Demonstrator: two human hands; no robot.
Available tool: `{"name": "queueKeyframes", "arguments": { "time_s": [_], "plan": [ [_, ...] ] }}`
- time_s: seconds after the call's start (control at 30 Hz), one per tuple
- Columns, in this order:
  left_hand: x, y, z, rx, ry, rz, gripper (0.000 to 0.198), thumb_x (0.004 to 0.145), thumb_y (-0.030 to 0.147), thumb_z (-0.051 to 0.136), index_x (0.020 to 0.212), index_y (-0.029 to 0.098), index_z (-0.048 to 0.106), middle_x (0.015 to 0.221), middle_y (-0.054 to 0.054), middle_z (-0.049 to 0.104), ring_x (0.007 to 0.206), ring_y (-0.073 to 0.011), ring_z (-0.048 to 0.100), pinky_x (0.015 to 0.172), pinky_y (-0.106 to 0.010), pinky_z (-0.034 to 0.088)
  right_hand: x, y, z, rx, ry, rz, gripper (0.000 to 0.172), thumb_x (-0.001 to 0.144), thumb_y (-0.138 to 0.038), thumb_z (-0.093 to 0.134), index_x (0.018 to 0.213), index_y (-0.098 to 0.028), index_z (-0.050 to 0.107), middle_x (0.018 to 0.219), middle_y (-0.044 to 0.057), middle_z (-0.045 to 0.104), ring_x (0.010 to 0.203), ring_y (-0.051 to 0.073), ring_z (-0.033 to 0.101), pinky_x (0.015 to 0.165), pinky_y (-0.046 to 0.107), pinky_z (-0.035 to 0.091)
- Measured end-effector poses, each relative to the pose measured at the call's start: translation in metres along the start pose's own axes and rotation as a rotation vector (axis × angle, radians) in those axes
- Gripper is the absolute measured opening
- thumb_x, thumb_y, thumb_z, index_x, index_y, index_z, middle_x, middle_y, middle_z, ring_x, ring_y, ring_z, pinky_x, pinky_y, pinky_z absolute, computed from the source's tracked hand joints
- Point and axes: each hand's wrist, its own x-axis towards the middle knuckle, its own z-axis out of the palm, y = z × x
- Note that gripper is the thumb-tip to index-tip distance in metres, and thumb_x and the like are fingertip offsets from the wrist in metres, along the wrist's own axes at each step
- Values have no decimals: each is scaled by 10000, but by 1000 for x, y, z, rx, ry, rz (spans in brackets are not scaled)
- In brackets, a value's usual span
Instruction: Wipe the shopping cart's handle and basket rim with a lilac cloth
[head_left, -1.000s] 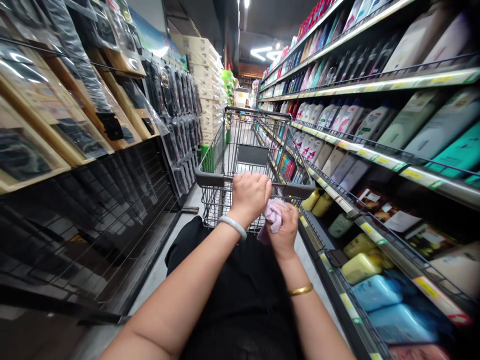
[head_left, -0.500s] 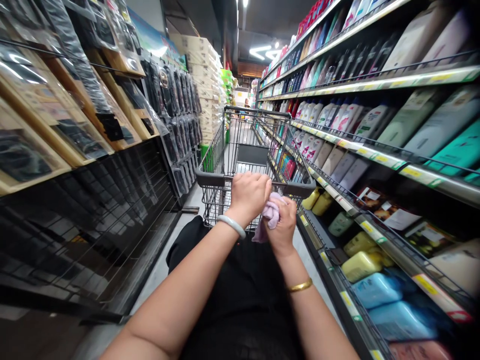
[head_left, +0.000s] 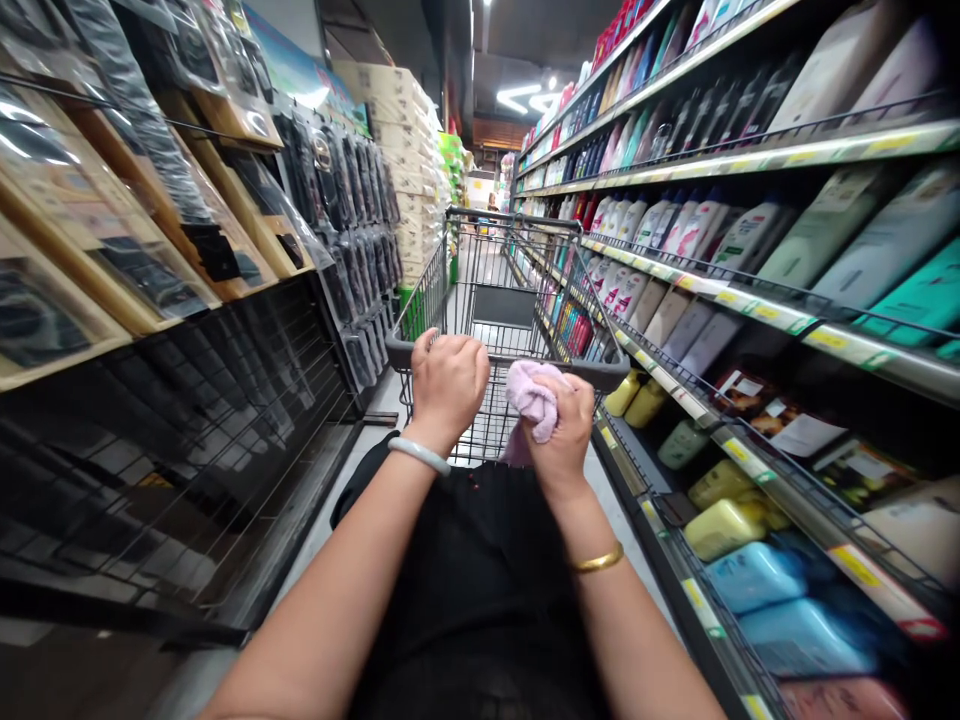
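Observation:
A wire shopping cart (head_left: pixel 502 300) stands in the aisle straight ahead of me, its basket bare. My left hand (head_left: pixel 447 382) is closed around the grey cart handle (head_left: pixel 600 372), left of its middle. My right hand (head_left: pixel 559 430) grips a crumpled pink cloth (head_left: pixel 531 395) and holds it against the handle just right of my left hand. A pale bangle sits on my left wrist and a gold one on my right.
Shelves of bottles (head_left: pixel 720 300) run close along the right, with yellow and blue containers low down. On the left are hanging packaged goods (head_left: pixel 345 200) and a black wire grid (head_left: pixel 187 440). Stacked boxes (head_left: pixel 409 150) stand farther up the narrow aisle.
My left hand slid left along the cart handle. My right hand lifted the pink cloth up onto the handle. The view shifted slightly.

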Motion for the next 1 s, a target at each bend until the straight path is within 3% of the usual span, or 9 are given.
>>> {"name": "queueKeyframes", "arguments": {
  "time_s": [0.1,0.3,0.5,0.7,0.9,1.0],
  "plan": [
    [-1,-1,0,11,7,3,331,1032,296,351,863,232,628,941,-28,705,989,-210,588,1115,-436,277,7,-2,3,-7,26,-21,348,808,-211,633,1153,-256,642,1157,85,580,1149,248,585,992,433,537],
    [-2,0,3,60,-13,10,339,1031,331,343,846,234,609,892,-56,683,938,-246,560,988,-459,314,-12,-9,15,9,-65,-29,323,837,-194,617,1150,-258,661,1148,86,567,1100,231,606,925,393,571],
    [-3,2,1,62,-21,28,335,1029,334,346,836,234,602,879,-63,675,917,-251,548,959,-454,311,11,-21,13,34,2,-54,342,815,-196,645,1152,-248,665,1144,87,585,1086,225,610,934,384,570],
    [-6,4,-1,61,-24,43,327,1032,330,346,857,233,604,880,-59,673,930,-246,556,956,-449,308,-8,-22,13,-22,-95,-4,312,823,-177,611,1120,-236,685,1129,92,558,1016,222,633,854,375,589],
    [-5,4,-6,82,-27,59,342,1034,331,349,851,235,622,863,-62,680,907,-239,576,906,-438,328,13,-25,10,3,12,-62,323,821,-201,637,1138,-249,665,1130,85,567,1063,227,616,916,394,576],
    [0,0,-11,96,-56,79,366,1028,332,369,799,237,638,837,-54,679,868,-229,589,835,-424,349,7,-24,11,-20,-32,-59,329,815,-173,617,1133,-240,671,1141,95,558,1062,233,619,896,393,579]
  ]
}}
